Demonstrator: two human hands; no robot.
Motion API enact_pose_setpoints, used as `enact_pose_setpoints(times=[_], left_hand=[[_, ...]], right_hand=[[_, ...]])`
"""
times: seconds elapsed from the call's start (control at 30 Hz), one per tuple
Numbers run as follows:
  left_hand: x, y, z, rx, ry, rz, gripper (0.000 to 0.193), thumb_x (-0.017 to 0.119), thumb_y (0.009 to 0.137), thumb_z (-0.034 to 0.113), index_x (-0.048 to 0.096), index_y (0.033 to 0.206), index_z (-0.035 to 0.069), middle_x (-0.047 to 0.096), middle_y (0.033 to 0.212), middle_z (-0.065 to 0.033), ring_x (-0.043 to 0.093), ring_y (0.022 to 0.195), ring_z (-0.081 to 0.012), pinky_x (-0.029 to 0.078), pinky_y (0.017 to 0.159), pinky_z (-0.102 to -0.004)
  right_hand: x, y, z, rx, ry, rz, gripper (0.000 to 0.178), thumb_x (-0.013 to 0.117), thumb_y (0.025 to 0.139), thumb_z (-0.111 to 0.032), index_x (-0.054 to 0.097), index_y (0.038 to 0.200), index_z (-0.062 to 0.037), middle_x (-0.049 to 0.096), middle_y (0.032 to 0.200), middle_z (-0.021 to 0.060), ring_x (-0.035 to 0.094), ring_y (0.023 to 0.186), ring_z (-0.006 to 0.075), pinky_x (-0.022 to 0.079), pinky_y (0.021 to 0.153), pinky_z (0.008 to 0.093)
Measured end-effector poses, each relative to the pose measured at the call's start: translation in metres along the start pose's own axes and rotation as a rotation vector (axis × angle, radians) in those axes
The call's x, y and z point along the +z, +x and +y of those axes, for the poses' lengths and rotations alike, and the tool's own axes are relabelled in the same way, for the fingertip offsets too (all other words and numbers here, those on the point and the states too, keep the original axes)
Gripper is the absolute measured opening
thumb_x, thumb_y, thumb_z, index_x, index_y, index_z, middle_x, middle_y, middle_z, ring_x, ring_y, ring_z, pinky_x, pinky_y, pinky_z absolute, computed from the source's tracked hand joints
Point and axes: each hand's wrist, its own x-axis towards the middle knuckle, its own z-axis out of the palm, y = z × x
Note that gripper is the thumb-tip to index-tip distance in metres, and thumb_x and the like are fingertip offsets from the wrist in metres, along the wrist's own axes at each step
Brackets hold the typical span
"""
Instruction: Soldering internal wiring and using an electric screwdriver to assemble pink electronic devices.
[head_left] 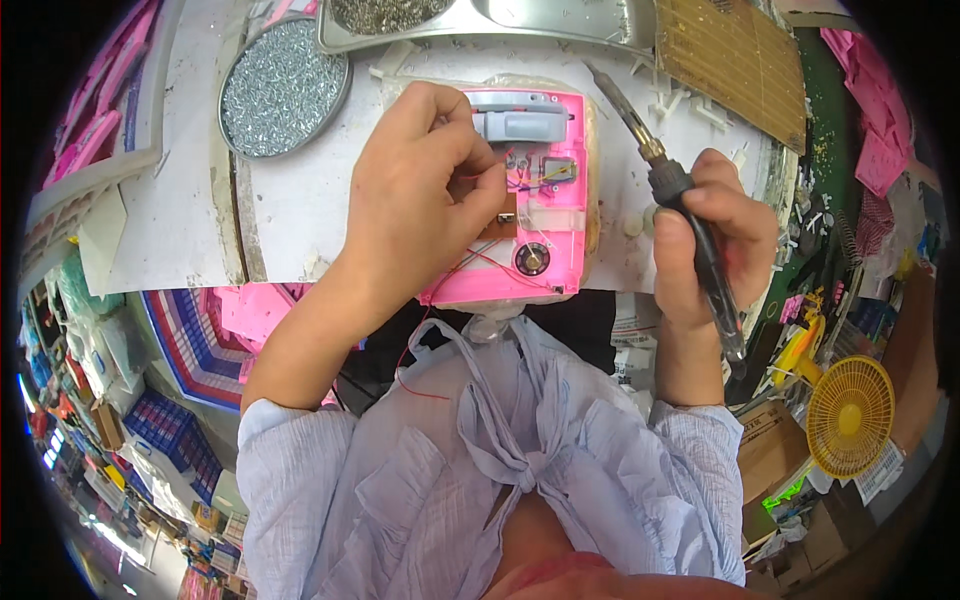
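My right hand (728, 240) grips a soldering iron (672, 180) by its dark handle, and the metal tip points up and left, apart from the work. An open pink plastic casing (568, 240) lies on the bench between my hands. Over its left side, my left hand (420, 180) is closed in a pinch, with a bit of thin red wire showing at the fingers. Inside the casing are a grey-blue part (520, 125), a small round speaker (532, 259), a brown board (498, 222) and several coloured wires. The left hand covers part of the interior.
Left of the casing stands a round tray of small screws (285, 88). A metal tray (555, 38) spans the far side, beside a brown board sheet (730, 65). Small white plastic pieces (700, 108) lie near the iron's tip. A yellow fan (850, 415) is at the right.
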Motion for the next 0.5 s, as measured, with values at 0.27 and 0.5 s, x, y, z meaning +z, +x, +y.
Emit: enact_pose_setpoints(times=[0.27,0.5], left_hand=[[0.001,0.001,-0.001,-0.018,0.004,0.022,0.01,0.074,0.078,-0.003,0.064,0.081,-0.002,0.054,0.096,-0.0059,0.057,0.073,-0.0126,0.048,0.061,-0.0247],[0.001,0.0,0.002,-0.062,-0.009,0.019,0.01,0.073,0.079,-0.002,0.064,0.082,-0.002,0.055,0.096,-0.0061,0.058,0.074,-0.0137,0.048,0.062,-0.0251]], right_hand=[[-0.009,-0.008,-0.002,-0.084,-0.067,-0.237,0.033,0.081,0.071,0.003,0.064,0.099,-0.0025,0.062,0.07,0.0059,0.053,0.057,0.022,0.046,0.066,0.037],[0.003,-0.008,0.003,-0.097,-0.078,-0.278,0.035,0.083,0.068,0.002,0.065,0.097,-0.0048,0.062,0.069,0.003,0.052,0.055,0.0203,0.046,0.065,0.0352]])
